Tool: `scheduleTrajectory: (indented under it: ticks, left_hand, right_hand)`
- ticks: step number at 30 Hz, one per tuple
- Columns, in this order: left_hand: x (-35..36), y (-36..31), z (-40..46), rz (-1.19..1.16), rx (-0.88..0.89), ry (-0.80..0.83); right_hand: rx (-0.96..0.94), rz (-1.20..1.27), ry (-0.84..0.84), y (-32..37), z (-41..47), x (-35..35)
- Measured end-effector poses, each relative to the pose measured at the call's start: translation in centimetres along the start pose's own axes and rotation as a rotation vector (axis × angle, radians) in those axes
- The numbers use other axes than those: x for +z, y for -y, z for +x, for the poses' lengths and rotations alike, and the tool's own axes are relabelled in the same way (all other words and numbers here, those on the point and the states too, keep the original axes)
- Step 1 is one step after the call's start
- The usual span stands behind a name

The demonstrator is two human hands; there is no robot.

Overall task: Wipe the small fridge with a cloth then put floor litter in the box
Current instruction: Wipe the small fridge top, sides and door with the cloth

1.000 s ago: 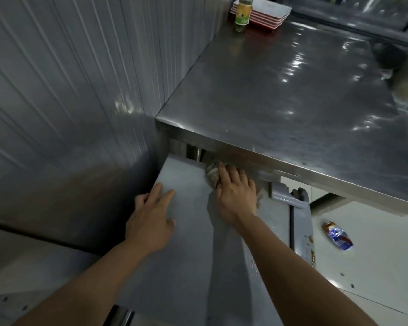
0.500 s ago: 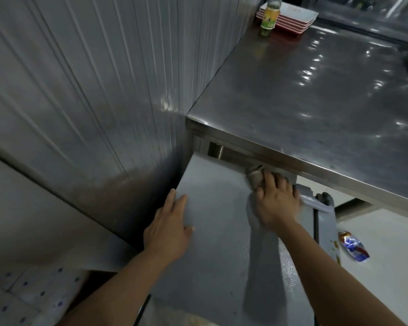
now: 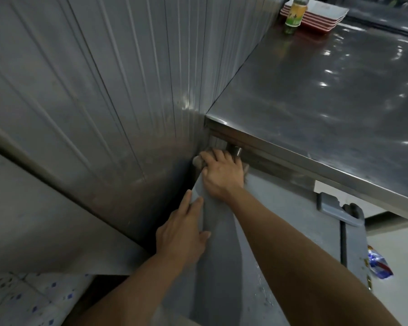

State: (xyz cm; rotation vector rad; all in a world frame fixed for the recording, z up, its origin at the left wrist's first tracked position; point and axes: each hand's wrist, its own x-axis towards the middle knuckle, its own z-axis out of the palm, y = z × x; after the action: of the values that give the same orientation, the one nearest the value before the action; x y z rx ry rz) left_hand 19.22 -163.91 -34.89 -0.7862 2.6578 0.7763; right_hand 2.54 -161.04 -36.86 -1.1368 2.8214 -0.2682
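Note:
The small grey fridge point(image 3: 280, 222) stands under a steel counter, its flat top facing me. My right hand point(image 3: 222, 177) presses a crumpled grey-brown cloth point(image 3: 197, 161) onto the fridge top's far left corner, by the wall; most of the cloth is hidden under the hand. My left hand point(image 3: 183, 234) lies flat with straight fingers on the fridge's left edge, nearer to me. A blue and silver wrapper point(image 3: 378, 264) lies on the white floor to the right of the fridge. No box is in view.
The steel counter point(image 3: 339, 102) overhangs the back of the fridge. A ribbed metal wall point(image 3: 104, 90) runs along the left. A green bottle point(image 3: 293, 16) and stacked red-and-white trays point(image 3: 320, 17) sit at the counter's far end. Speckled floor tiles point(image 3: 28, 300) show bottom left.
My right hand has slid the cloth leftward along the back of the fridge top into the corner by the wall. My left hand stays on the left edge. The camera view turned left.

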Motion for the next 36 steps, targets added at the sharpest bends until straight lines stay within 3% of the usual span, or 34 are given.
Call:
scheduleTrajectory:
  ticks: [9,14,20,22,26,29,36]
  left_hand:
    - [0.9,2.1,-5.9,-0.084,-0.134,-0.037]
    - [1.9,2.3,-9.0,-0.186,-0.251,-0.134]
    - [1.3,1.5,-9.0,-0.163,-0.29,-0.12]
    - [1.3,1.4,-9.0,-0.15,-0.307,-0.117]
    - [1.6,1.6,-9.1,-0.127,-0.307,-0.15]
    - [1.5,1.5,-9.1,-0.126,-0.308,-0.143]
    - [1.1,1.3,-9.1,-0.118,-0.288,-0.097]
  right_hand:
    - [-0.199,-0.012,0.106,-0.9,0.1,-0.9]
    - [-0.393,-0.003,0.125,1.6,-5.6,-0.8]
    - [-0.608,-0.023,0.172,1.7,-10.3,-0.2]
    - [-0.548,-0.051,0.134,-0.1,-7.8,-0.4]
    - [-0.238,-0.03,0.095,-1.6,-3.2,-0.6]
    - [-0.147,-0.034,0.079,-0.3,-4.0,-0.6]
    - [-0.407,-0.027,0.111,-1.7,-17.7,-0.2]
